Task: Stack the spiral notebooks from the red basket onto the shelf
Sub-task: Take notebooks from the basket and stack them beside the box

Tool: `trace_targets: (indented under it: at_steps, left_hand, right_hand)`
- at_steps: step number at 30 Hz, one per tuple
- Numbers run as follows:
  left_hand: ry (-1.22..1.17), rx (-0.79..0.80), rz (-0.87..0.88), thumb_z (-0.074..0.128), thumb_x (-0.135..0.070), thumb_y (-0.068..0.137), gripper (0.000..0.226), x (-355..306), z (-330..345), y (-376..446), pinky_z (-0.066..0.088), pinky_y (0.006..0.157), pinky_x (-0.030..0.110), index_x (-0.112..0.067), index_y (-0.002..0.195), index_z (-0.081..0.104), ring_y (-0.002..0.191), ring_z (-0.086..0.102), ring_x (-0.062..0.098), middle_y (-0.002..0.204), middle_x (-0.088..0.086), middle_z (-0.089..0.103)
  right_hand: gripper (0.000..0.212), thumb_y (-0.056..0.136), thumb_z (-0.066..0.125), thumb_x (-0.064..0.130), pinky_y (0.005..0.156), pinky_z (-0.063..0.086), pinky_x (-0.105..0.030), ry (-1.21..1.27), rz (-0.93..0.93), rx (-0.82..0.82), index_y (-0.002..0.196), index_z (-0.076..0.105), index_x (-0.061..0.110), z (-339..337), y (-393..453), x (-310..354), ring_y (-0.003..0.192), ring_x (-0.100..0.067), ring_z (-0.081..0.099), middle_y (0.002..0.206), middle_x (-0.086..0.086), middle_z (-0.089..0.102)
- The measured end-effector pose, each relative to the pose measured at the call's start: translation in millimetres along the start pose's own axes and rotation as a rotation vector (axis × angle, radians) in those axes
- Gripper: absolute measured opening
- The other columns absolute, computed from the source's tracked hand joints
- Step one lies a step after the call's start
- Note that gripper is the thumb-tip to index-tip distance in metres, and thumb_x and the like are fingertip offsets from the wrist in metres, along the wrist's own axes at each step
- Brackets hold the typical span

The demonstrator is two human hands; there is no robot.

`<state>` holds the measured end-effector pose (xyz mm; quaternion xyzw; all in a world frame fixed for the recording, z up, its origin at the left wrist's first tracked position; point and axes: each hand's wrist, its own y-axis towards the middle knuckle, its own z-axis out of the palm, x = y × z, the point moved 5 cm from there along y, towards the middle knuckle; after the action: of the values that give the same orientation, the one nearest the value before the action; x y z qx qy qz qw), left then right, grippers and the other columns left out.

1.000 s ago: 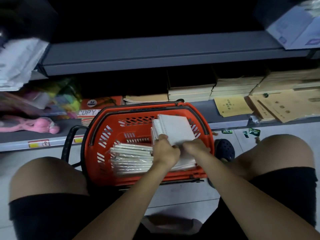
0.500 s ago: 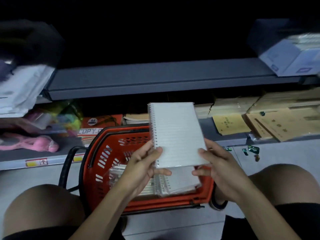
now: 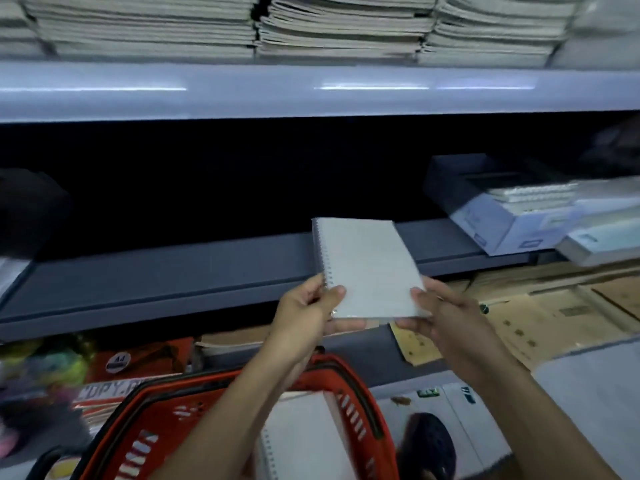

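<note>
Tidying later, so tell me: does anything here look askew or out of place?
Yes. On the lowest shelf at right, brown envelopes lie fanned and crooked, one overhanging the edge. On the dark shelf, the box sits skewed. Small scraps litter the floor.

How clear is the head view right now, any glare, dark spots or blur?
Head view: glare streaks on the upper shelf edge; the bay behind the notebook is near black; left-edge items are motion-smeared; both hands, left and right, read clearly; straight shelves bow from the wide lens.

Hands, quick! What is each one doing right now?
Left hand: holds the spiral notebook at its coil-side bottom corner.
Right hand: holds the same notebook at its other bottom corner.
</note>
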<state>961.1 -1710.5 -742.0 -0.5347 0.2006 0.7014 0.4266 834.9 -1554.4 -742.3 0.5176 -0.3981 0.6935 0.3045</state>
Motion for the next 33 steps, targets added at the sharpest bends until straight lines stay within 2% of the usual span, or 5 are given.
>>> trace_targets:
  at_steps: [6, 10, 15, 21, 33]
  left_hand:
    - [0.242, -0.162, 0.029, 0.064, 0.002, 0.093, 0.030, -18, 11, 48, 0.056, 0.060, 0.013, -0.016, 0.114, 0.052, 0.062, 0.071, 0.011, 0.087, -0.008, 0.068]
    - [0.575, -0.164, 0.147, 0.079, -0.006, 0.081, 0.049, -8, 7, 53, 0.059, 0.074, 0.022, -0.019, 0.126, 0.063, 0.076, 0.071, 0.007, 0.091, -0.010, 0.071]
    - [0.968, -0.256, 0.320, 0.083, -0.028, 0.078, 0.045, -11, 6, 58, 0.047, 0.081, 0.024, -0.021, 0.120, 0.069, 0.095, 0.052, 0.011, 0.099, -0.008, 0.062]
    - [0.934, -0.323, 0.349, 0.076, -0.023, 0.086, 0.040, -19, 8, 94, 0.043, 0.099, 0.023, -0.015, 0.124, 0.068, 0.117, 0.047, 0.013, 0.115, -0.007, 0.061]
    - [0.765, -0.478, 0.427, 0.076, -0.015, 0.087, 0.031, -18, 6, 134, 0.047, 0.079, 0.015, -0.008, 0.116, 0.069, 0.076, 0.054, 0.000, 0.105, -0.004, 0.054]
  right_hand:
    - [0.045, 0.091, 0.071, 0.012, 0.086, 0.058, -0.043, -0.142, 0.028, 0.015, 0.130, 0.054, -0.003, 0, 73, 24, 0.077, -0.025, 0.076, 0.123, -0.019, 0.064]
    - [0.018, 0.080, 0.082, 0.019, 0.071, 0.048, -0.029, -0.510, -0.084, 0.101, 0.090, 0.068, 0.012, -6, 71, 29, 0.072, -0.018, 0.062, 0.078, -0.008, 0.069]
    - [0.020, 0.076, 0.084, 0.026, 0.063, 0.038, -0.023, -0.835, -0.303, 0.056, 0.066, 0.070, 0.037, -14, 88, 33, 0.074, -0.015, 0.051, 0.078, -0.005, 0.053]
    - [0.018, 0.086, 0.076, 0.026, 0.078, 0.041, -0.024, -0.863, -0.419, -0.158, 0.099, 0.075, 0.013, -10, 125, 31, 0.093, -0.019, 0.059, 0.087, 0.009, 0.059]
    - [0.023, 0.092, 0.066, 0.033, 0.094, 0.048, -0.047, -0.933, -0.504, -0.390, 0.101, 0.076, 0.014, 17, 147, 32, 0.100, -0.033, 0.059, 0.101, -0.009, 0.066]
